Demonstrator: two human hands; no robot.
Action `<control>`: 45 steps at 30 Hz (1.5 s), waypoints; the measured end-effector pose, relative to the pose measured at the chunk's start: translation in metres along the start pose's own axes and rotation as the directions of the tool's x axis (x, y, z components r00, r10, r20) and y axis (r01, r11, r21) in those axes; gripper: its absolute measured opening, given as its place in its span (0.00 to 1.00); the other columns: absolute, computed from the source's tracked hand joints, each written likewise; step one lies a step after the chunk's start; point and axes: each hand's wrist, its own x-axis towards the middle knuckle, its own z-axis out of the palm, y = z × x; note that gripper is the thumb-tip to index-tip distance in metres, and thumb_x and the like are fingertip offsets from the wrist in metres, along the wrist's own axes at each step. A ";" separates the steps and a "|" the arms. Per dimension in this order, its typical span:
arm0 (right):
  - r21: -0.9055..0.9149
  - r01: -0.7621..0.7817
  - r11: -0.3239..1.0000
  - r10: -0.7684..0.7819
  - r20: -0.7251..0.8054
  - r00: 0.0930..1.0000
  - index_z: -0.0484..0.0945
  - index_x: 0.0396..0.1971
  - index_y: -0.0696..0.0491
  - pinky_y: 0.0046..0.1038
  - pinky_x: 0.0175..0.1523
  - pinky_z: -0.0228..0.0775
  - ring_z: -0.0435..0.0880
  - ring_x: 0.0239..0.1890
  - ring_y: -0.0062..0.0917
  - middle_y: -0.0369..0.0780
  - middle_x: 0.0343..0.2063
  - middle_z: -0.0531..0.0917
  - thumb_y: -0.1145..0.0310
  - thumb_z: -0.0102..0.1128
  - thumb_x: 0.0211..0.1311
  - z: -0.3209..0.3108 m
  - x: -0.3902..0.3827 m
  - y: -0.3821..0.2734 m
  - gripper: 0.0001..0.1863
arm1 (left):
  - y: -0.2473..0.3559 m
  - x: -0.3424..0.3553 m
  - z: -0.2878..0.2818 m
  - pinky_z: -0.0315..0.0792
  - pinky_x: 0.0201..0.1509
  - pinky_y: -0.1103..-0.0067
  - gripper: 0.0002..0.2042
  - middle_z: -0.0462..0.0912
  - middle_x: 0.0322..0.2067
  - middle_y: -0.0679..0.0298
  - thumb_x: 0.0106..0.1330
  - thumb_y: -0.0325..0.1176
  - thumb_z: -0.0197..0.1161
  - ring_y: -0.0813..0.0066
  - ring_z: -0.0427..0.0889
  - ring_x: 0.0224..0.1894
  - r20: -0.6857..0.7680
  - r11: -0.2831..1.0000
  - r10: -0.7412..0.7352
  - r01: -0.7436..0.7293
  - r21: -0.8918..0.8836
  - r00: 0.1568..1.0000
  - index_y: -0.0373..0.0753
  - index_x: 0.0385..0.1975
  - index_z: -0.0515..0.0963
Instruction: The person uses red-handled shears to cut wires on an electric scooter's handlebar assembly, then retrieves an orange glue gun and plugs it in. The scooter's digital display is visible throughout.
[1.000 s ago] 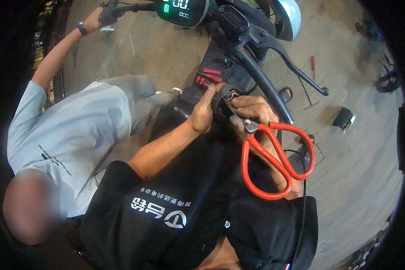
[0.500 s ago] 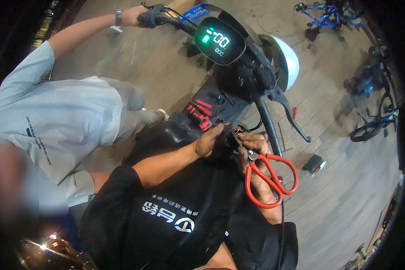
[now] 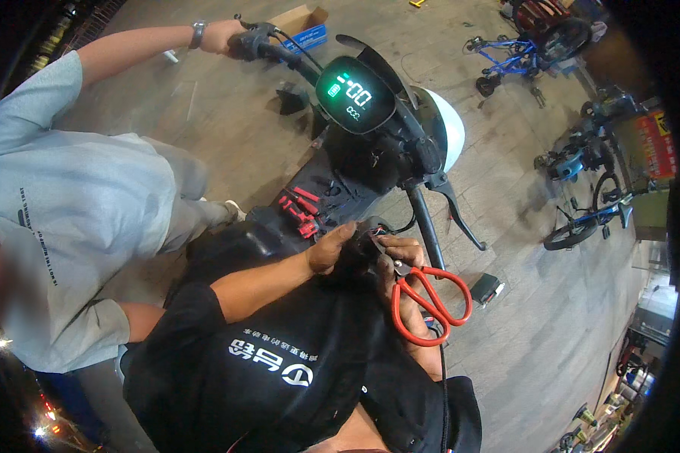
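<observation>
My right hand [image 3: 402, 255] is closed around the metal blade end of a pair of scissors [image 3: 437, 321], leaving its two red loop handles sticking out toward my forearm. Opposite it, my left hand [image 3: 331, 249] is closed on a dark part with thin wires [image 3: 375, 229], its thumb pointing up. The blade tips come close to those wires, but the fingers hide whether they touch. Both hands work just behind the front of an electric scooter [image 3: 355, 151], near its right handlebar [image 3: 425, 226]. Its display [image 3: 355, 96] is lit.
Red tools [image 3: 302, 211] lie on the scooter's footboard. At left, a person in a light grey shirt [image 3: 91, 181] grips the left handlebar [image 3: 253, 43]. A dark box [image 3: 486, 289] sits on the floor at right, and small bikes [image 3: 582, 226] stand beyond. A blue carton [image 3: 306, 36] is behind.
My view has shifted, so the scooter and my hands appear a little further left and the hands lower. Both hands keep their hold, with the scissors still at the wires.
</observation>
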 end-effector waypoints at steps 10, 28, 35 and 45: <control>-0.002 -0.010 1.000 0.010 -0.014 1.000 0.69 0.34 0.56 0.34 0.45 0.75 0.82 0.40 0.35 0.48 0.36 0.80 0.76 0.60 0.58 0.002 -0.007 0.008 0.08 | -0.004 0.004 0.009 0.67 0.62 0.71 0.29 0.75 0.52 0.61 0.69 0.57 0.46 0.70 0.75 0.54 -0.117 0.971 0.137 -0.110 0.212 0.984 0.36 0.58 0.65; 0.061 0.005 0.998 -0.004 -0.017 1.000 0.70 0.34 0.57 0.35 0.45 0.75 0.82 0.40 0.38 0.49 0.37 0.80 0.74 0.62 0.57 0.001 -0.011 0.020 0.10 | 0.000 0.010 0.021 0.68 0.59 0.72 0.29 0.78 0.49 0.61 0.73 0.55 0.35 0.70 0.77 0.51 -0.229 0.980 0.107 -0.065 0.186 0.967 0.36 0.54 0.71; 0.088 0.029 0.996 -0.025 -0.051 0.998 0.71 0.33 0.57 0.33 0.43 0.75 0.82 0.39 0.37 0.48 0.36 0.81 0.75 0.62 0.56 0.004 -0.011 0.020 0.09 | 0.002 0.005 0.028 0.69 0.58 0.75 0.29 0.79 0.47 0.61 0.74 0.54 0.33 0.72 0.77 0.49 -0.243 0.975 0.132 -0.082 0.204 0.961 0.34 0.54 0.72; 0.113 0.003 0.994 -0.001 -0.016 1.000 0.71 0.34 0.56 0.35 0.46 0.74 0.82 0.41 0.37 0.48 0.38 0.81 0.75 0.62 0.56 0.004 -0.011 0.020 0.09 | -0.002 0.007 0.024 0.68 0.56 0.76 0.29 0.79 0.45 0.63 0.74 0.54 0.33 0.74 0.76 0.48 -0.296 0.969 0.182 -0.120 0.216 0.938 0.35 0.50 0.73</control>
